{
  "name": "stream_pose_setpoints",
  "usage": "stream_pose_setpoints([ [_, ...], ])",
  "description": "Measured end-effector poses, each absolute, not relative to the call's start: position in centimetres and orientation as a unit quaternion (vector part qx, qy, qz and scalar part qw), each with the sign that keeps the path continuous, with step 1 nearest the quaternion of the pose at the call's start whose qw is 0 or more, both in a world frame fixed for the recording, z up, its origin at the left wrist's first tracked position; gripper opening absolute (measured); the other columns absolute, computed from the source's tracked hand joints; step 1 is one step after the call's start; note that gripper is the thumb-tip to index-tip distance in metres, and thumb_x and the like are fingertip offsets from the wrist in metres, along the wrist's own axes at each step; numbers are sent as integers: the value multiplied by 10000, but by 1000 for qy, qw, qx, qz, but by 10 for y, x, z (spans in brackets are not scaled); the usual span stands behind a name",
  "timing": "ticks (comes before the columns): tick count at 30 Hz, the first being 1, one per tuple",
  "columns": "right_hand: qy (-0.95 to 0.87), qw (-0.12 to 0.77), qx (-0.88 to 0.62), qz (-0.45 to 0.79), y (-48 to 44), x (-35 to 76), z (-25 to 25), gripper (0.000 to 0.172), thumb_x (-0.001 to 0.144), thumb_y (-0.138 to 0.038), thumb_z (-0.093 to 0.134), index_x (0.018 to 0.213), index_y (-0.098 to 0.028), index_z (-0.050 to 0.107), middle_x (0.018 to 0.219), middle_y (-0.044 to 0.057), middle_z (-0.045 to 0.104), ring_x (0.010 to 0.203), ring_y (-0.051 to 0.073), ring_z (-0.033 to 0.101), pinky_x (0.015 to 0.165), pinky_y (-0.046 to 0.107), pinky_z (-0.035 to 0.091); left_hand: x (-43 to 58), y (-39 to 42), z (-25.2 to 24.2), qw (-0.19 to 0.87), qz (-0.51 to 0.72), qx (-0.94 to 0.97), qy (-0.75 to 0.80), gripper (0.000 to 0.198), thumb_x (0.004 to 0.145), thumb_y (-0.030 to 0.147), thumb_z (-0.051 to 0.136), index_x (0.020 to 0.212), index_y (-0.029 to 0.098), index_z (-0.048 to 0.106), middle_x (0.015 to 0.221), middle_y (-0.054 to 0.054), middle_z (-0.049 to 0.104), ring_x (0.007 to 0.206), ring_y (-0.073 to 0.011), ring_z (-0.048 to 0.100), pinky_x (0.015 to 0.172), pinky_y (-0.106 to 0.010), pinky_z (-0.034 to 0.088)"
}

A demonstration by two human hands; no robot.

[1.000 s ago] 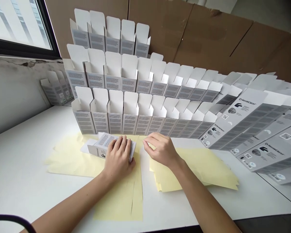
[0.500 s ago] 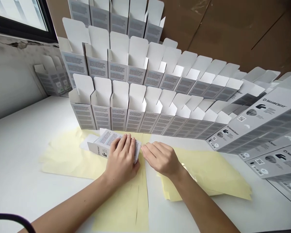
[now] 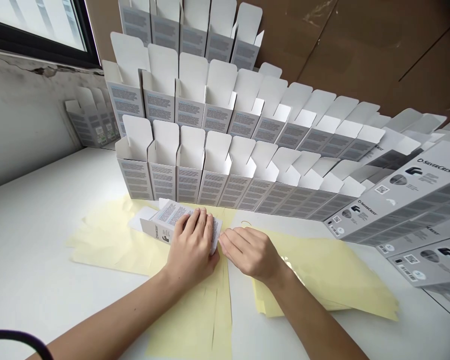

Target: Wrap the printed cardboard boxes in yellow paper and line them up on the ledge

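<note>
SilverCrest carton point(image 3: 167, 213) is lying on its side just left of center frame, left hand point(image 3: 193, 245) clamped over it, right hand point(image 3: 249, 251) bunched together by its end. Yellow sheets point(image 3: 108, 240) underneath, white counter point(image 3: 37, 215), open cartons point(image 3: 163, 177) lined up behind.

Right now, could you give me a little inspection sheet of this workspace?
Surface: white table.
Job's things: a printed carton lying on yellow sheets, its far-left end open with flaps out.
Clutter: more overlapping yellow sheets at right, edges uneven.
Fingers: those of the left hand lie over the carton; those of the right hand are bunched at its right end, contact unclear.
Cables: a black curved strip at lower left; cannot tell if it is a cable.
Surroundings: rows of flap-up cartons behind, window, brown panels.
</note>
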State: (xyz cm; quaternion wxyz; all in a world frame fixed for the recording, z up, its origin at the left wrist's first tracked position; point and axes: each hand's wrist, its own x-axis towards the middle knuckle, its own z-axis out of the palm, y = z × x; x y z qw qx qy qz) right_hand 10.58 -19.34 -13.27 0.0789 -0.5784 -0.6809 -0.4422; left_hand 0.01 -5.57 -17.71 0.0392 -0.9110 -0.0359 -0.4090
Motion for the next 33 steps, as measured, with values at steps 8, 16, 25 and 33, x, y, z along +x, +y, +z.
stream_pose_setpoints([
  [8,-680,77,-585,-435,-193,107,-135,175,821,-37,595,714,-176,593,636,-7,562,584,108,475,500,307,324,-1,-56,-179,42,-409,-911,-38,528,770,270,524,1230,15,565,1285,-238,576,1220,-349,523,970,-472,386],
  [16,-681,84,-597,-416,-194,108,-137,175,828,-22,569,735,-170,577,640,-10,547,589,111,477,517,309,321,0,-55,-179,39,-410,-911,-37,532,762,262,528,1225,3,570,1282,-243,576,1214,-352,523,969,-473,383],
  [25,-688,102,-611,-378,-194,109,-138,160,843,-21,519,786,-156,582,662,8,557,606,130,491,544,308,336,-1,-56,-180,30,-400,-915,-43,544,752,256,522,1252,45,558,1305,-222,567,1240,-344,506,983,-473,378],
  [33,-695,131,-616,-346,-194,107,-134,129,863,-88,513,889,-119,636,754,48,627,645,140,498,560,303,373,-1,-56,-179,37,-405,-913,-42,534,764,269,513,1239,29,565,1292,-230,574,1228,-343,516,980,-467,377],
])
